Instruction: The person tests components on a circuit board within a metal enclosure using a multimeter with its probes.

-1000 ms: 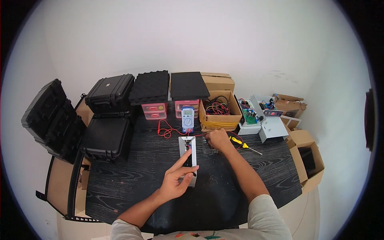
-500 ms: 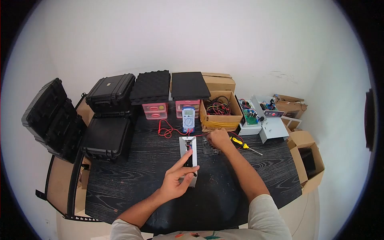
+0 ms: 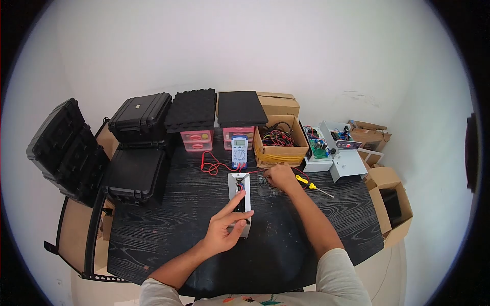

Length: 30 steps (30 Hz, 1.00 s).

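A narrow white metal case (image 3: 246, 184) lies lengthwise before me, with wires and a black part inside. My left hand (image 3: 224, 228) is over it, index finger stretched along the inside, middle finger and thumb closed at its right wall. To the right is a clear plastic parts tray (image 3: 268, 191) holding small pieces. The fingertips of my right hand (image 3: 279, 177) are bent down together at its back part; whatever they pinch is hidden. Behind the case stands a blue-and-white multimeter (image 3: 239, 150) with a red lead (image 3: 210, 166). A yellow-and-black screwdriver (image 3: 306, 182) lies right of my right hand.
A cardboard box of cables (image 3: 279, 150) stands behind the tray. Opened white electronics housings (image 3: 321, 162) are at the back right. Black hard cases (image 3: 135, 176) fill the left side. Pink drawer units (image 3: 197, 143) carry black foam sheets (image 3: 192, 109).
My right hand has shifted very slightly at the tray, its fingers still bent down. My left hand stays on the case. The view has moved a little.
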### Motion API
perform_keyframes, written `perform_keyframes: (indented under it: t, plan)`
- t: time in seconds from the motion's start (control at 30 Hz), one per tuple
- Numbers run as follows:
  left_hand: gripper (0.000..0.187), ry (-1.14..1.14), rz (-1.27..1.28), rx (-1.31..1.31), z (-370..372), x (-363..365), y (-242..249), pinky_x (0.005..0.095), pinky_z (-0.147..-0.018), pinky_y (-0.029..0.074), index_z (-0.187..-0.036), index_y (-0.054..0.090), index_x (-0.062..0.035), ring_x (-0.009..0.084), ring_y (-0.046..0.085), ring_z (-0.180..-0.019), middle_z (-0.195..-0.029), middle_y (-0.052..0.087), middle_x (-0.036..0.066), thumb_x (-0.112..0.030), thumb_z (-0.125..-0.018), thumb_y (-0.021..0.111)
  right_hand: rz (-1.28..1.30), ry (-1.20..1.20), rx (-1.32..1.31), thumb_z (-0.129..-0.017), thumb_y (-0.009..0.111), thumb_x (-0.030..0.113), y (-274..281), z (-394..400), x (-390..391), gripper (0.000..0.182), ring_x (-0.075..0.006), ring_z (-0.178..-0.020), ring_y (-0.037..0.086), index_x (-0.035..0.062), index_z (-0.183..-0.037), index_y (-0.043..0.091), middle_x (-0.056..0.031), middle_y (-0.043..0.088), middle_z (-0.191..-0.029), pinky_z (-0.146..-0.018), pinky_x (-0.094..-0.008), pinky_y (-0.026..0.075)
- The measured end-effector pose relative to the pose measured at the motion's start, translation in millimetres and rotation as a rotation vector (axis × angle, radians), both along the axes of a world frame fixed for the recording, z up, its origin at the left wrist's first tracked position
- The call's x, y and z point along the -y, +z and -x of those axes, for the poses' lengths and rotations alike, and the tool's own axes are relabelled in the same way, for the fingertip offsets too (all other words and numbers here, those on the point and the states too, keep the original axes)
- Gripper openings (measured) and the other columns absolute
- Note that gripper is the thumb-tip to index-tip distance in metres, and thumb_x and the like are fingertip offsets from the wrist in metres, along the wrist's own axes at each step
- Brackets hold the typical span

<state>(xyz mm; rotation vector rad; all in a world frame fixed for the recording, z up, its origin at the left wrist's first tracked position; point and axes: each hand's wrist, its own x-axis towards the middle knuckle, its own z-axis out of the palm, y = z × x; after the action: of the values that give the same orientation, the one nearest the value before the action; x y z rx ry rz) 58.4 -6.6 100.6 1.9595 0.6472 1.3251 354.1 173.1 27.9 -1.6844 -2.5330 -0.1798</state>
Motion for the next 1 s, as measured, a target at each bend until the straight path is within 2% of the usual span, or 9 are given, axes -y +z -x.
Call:
perform_keyframes:
  t: [0.17,0.4,0.5,0.6,0.7,0.8,0.83,0.93,1.0]
  plan:
    - [0.03,0.006,-0.005,-0.002,0.3,-1.0,-3.1,0.0292,-0.086,0.056,-0.123,0.077,0.0048,0.0189,0.071,-0.113,-0.161,0.047,0.034,-0.018,-0.109,0.062,0.059,0.005,0.045,-0.09,0.07,0.02,8.5,8.9,0.5,0.013,-0.027,-0.092,0.077,0.0209,-0.093,0.083,-0.0075,0.08,-0.089,-0.088,-0.0481,0.05]
    - [0.029,0.009,-0.031,-0.022,1.2,-2.4,-4.6,0.0309,-0.093,0.056,-0.123,0.077,0.0048,0.0255,0.068,-0.126,-0.162,0.046,0.034,-0.016,-0.109,0.062,0.006,0.063,0.003,-0.089,0.07,0.019,2.5,6.4,0.2,0.013,-0.0284,-0.088,0.077,0.0196,-0.09,0.082,-0.0093,0.079,-0.086,-0.085,-0.0475,0.05]
    - [0.029,-0.005,0.005,-0.008,1.4,-1.1,-5.0,0.0316,-0.095,0.056,-0.123,0.077,0.0049,0.0275,0.066,-0.13,-0.162,0.045,0.034,-0.016,-0.108,0.062,-0.015,0.057,0.13,-0.088,0.07,0.021,-0.5,9.0,-3.0,0.012,-0.0288,-0.088,0.077,0.0165,-0.088,0.081,-0.0098,0.08,-0.087,-0.086,-0.0475,0.05]
    - [0.029,-0.002,-0.017,-0.018,1.3,-2.3,-5.2,0.0316,-0.095,0.056,-0.123,0.076,0.0049,0.0276,0.066,-0.131,-0.162,0.045,0.033,-0.015,-0.108,0.062,0.003,0.094,0.101,-0.087,0.069,0.021,1.2,7.7,-4.1,0.013,-0.0308,-0.088,0.077,0.0138,-0.086,0.08,-0.0108,0.08,-0.089,-0.083,-0.0503,0.051]
    - [0.029,-0.003,-0.005,-0.034,3.4,-2.1,-5.6,0.0317,-0.096,0.056,-0.123,0.076,0.0049,0.0284,0.065,-0.132,-0.162,0.046,0.033,-0.016,-0.108,0.062,-0.053,0.049,-0.078,-0.091,0.071,0.019,14.7,5.9,3.2,0.013,-0.025,-0.083,0.077,0.0082,-0.086,0.078,-0.008,0.08,-0.086,-0.079,-0.0463,0.054]
    - [0.029,0.01,-0.03,-0.048,4.2,-2.8,-4.4,0.0319,-0.096,0.056,-0.123,0.076,0.0048,0.0293,0.065,-0.133,-0.161,0.047,0.034,-0.016,-0.108,0.063,0.239,-0.038,-1.157,-0.098,0.072,0.015,14.3,7.9,20.0,0.015,-0.0167,-0.079,0.073,0.0024,-0.09,0.074,-0.0061,0.079,-0.087,-0.077,-0.0366,0.056]
    - [0.029,0.017,-0.048,-0.051,4.0,-3.3,-4.2,0.0319,-0.096,0.056,-0.123,0.076,0.0047,0.0295,0.065,-0.133,-0.161,0.047,0.034,-0.017,-0.108,0.063,0.395,0.067,-1.534,-0.103,0.072,0.013,16.3,10.8,28.2,0.014,-0.0111,-0.081,0.069,0.0001,-0.099,0.07,-0.0077,0.078,-0.096,-0.081,-0.0279,0.056]
    - [0.029,0.021,-0.053,-0.042,2.7,-3.4,-4.5,0.0323,-0.095,0.056,-0.123,0.077,0.0046,0.0297,0.066,-0.132,-0.16,0.048,0.034,-0.017,-0.108,0.063,0.53,0.226,-1.897,-0.105,0.069,0.01,26.7,23.5,62.5,0.009,-0.0142,-0.085,0.07,0.001,-0.107,0.07,-0.0125,0.078,-0.107,-0.082,-0.0287,0.058]
    - [0.029,0.018,-0.044,-0.034,1.8,-3.0,-5.3,0.0324,-0.094,0.056,-0.122,0.077,0.0046,0.0286,0.067,-0.129,-0.16,0.048,0.034,-0.017,-0.108,0.063,0.631,0.221,-2.009,-0.104,0.07,0.009,36.8,31.2,83.7,0.007,-0.0165,-0.088,0.072,0.0027,-0.104,0.068,-0.0152,0.077,-0.111,-0.085,-0.0313,0.059]
